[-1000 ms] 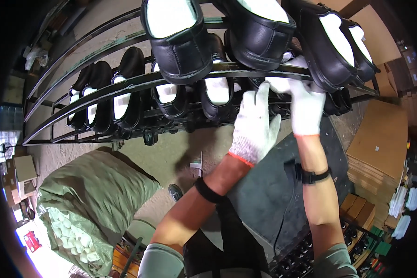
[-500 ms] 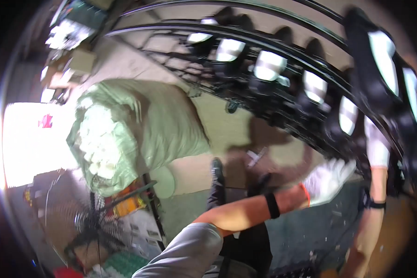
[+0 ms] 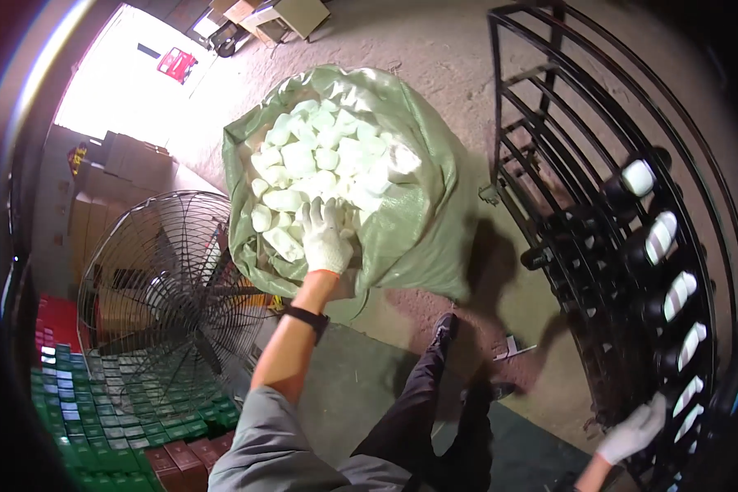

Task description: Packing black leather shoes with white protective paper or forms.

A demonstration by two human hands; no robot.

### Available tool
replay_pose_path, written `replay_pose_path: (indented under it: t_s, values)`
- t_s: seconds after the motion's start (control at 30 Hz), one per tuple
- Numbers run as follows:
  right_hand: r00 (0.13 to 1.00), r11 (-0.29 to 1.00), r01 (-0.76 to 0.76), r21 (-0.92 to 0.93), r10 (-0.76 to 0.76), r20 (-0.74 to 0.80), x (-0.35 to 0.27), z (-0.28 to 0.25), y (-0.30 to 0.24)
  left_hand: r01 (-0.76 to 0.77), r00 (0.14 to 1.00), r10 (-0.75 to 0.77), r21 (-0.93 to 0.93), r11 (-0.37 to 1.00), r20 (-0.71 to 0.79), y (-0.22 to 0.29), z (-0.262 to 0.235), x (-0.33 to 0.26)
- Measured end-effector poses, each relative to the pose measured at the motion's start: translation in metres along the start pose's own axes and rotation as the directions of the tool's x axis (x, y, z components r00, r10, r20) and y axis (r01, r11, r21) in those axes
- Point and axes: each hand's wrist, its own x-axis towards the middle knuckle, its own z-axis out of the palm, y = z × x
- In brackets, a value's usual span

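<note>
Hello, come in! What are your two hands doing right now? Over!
Left hand in the green sack, fingers spread on white paper wads. Right hand on the black shoe rack. Nothing blocking either.

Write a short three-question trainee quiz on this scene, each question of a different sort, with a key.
1. True or false: the left hand reaches into the green sack of white wads.
2. Where is the right hand? A) on the fan B) at the black rack C) in the sack
3. Fill in: the round wire-guarded thing left of the sack is a ____.

Key:
1. True; the gloved hand rests on the wads.
2. B, at the black rack holding dark shoes.
3. Fan.
</note>
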Motion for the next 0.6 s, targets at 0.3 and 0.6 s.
replay_pose_path:
  t_s: [0.3,0.6]
  values:
    - [0.286,0.228,0.690,0.687,-0.958,0.031,-0.016,0.219,-0.596,-0.284,0.774,0.180,0.079,0.956,0.607,-0.115,0.068,0.068]
    - [0.475,0.508,0.513,0.692,-0.839,0.265,0.000,0.300,-0.638,0.110,0.994,-0.086,-0.491,0.864,0.071,-0.111,0.038,0.092]
